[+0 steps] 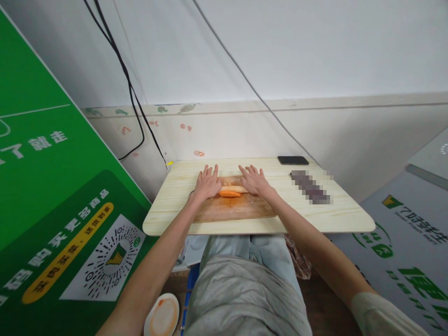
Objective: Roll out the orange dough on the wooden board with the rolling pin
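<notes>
A wooden board [241, 211] with orange smears lies on the small table in front of me. Across it runs a pale rod [234, 189] that looks like a rolling pin. Just on my side of the rod is a long orange piece [229, 194]; whether it is dough or something else I cannot tell. My left hand [209, 182] presses its palm at the rod's left end, fingers stretched forward and apart. At the right end my right hand [255, 179] rests the same way, fingers spread. The palms cover both ends of the rod.
The pale wood-grain table [168, 210] stands against the wall. A black phone [293, 160] lies at its back right, with a blurred dark item [311, 187] nearer me. A stained white plate [161, 315] is low at left. Green panel [105, 210] and cables [130, 84] flank the left.
</notes>
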Tool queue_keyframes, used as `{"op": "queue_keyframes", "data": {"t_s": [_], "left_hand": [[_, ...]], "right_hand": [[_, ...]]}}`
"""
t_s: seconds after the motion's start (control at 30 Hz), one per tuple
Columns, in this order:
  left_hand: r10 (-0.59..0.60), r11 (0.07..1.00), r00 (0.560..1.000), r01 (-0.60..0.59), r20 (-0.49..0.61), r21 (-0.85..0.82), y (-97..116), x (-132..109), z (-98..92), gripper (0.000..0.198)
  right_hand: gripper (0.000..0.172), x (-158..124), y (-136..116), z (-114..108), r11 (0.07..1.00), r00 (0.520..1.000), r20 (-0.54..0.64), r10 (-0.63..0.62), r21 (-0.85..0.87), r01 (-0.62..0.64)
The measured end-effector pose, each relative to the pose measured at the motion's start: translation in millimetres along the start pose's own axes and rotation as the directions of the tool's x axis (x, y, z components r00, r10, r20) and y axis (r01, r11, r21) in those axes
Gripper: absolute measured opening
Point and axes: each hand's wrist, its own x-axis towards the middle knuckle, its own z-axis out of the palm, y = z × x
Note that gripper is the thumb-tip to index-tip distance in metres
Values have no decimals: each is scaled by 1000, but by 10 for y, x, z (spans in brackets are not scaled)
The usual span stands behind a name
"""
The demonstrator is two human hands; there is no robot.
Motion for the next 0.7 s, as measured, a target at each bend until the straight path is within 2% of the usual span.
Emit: {"op": "queue_keyframes", "data": {"t_s": [0.1,0.2,0.3,0.43,0.53,0.63,0.67,0.7], "left_hand": [[16,1000,1000,-16,2,7,5,10,-19,67],[89,996,992,-87,-95,24,0,-60,-25,62],[146,989,968,-150,-205,-3,-17,-168,-37,54],[179,970,925,-223,-335,-98,-47,-299,-97,46],[83,952,850,-222,-520,-211,-62,-451,-140,36],[-137,925,730,-148,-670,-350,-41,-700,-116,20],[-188,914,712,-126,-677,-387,-22,-791,-90,16],[-208,905,718,-116,-665,-408,3,-877,-59,13]], "right_hand": [[66,-43,-26,-11,1000,1000,-11,6,5,-6],[57,-215,-61,-18,1000,994,-107,-15,9,16],[45,-440,-77,-32,980,945,-264,-196,-11,200],[43,-629,-27,-29,899,864,-269,-425,-12,439],[41,-666,44,33,861,832,-266,-487,15,509],[39,-670,110,133,853,823,-301,-481,57,520],[40,-669,128,164,855,826,-319,-466,77,512],[40,-668,145,191,861,832,-336,-441,101,498]]}}
